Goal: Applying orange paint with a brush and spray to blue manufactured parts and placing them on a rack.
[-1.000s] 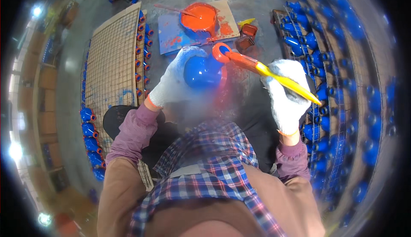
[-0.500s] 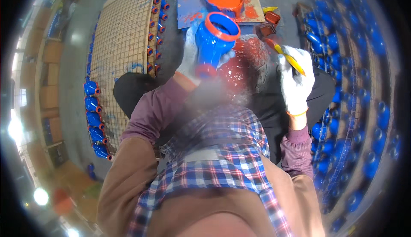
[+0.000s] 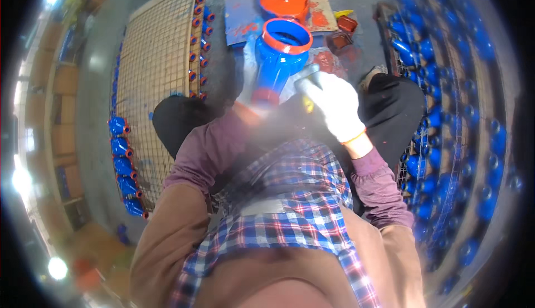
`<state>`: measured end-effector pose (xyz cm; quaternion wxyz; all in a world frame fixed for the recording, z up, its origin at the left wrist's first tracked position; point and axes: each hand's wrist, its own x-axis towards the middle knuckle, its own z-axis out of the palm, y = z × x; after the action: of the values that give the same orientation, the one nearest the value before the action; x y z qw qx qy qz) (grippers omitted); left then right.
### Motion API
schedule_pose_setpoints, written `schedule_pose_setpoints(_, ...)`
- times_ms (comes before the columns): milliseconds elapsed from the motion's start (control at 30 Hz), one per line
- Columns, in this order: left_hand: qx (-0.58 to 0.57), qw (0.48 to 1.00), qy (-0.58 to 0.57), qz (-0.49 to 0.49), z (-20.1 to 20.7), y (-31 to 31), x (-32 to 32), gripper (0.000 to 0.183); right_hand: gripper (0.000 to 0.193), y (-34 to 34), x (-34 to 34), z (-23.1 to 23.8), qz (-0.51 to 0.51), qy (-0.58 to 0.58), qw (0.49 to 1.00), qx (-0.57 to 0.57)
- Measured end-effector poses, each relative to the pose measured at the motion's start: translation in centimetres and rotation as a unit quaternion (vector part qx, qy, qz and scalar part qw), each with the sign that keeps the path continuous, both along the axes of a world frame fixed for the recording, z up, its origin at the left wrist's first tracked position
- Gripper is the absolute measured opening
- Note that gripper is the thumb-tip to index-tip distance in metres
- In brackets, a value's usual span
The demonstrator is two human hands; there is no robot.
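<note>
My left hand [image 3: 248, 74], in a white glove, is closed around a blue pipe fitting [image 3: 281, 63] with a wide round mouth. A red-orange band rings that mouth, which faces up and away from me, and the narrow lower end is red too. My right hand [image 3: 337, 104], also gloved, is closed on a paintbrush [image 3: 308, 105]. Only a bit of its yellow handle shows. The brush is close to the fitting's right and lower side, but blur hides its bristles, so contact cannot be made out.
Beyond the fitting, a bucket [image 3: 263, 1] of red-orange paint with a thin stick stands on a paint-spotted board [image 3: 239, 21]. Small red-stained containers [image 3: 346, 25] lie right of it. A mesh rack [image 3: 150, 46] edged with blue fittings is left; rows of blue fittings [image 3: 426, 74] fill the right.
My right hand has swung left and nearer to me with the paintbrush, from over the right knee to beside the fitting. The left hand still holds the fitting almost in place.
</note>
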<state>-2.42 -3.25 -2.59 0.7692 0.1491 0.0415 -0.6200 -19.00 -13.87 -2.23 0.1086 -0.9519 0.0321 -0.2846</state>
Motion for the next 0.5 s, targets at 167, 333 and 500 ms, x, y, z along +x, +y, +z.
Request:
schedule_pose_setpoints(167, 0.064, 0.986, -0.147, 0.045, 0.5, -0.5, -0.1, 0.061, 0.030, 0.7, -1.5, 1.7, -0.002, -0.014, 1.000, 0.001)
schedule_pose_setpoints(333, 0.085, 0.873, -0.466, 0.118, 1.6, -0.3, -0.6, 0.048, 0.023, -3.8, -14.9, -0.3, -0.300, -0.156, 0.922, 0.190)
schedule_pose_setpoints(500, 0.061, 0.949, -0.308, 0.009, -0.5, 1.4, 0.4, 0.080, 0.047, -1.3, -25.8, -10.7, -0.649, -0.046, 0.708, 0.275)
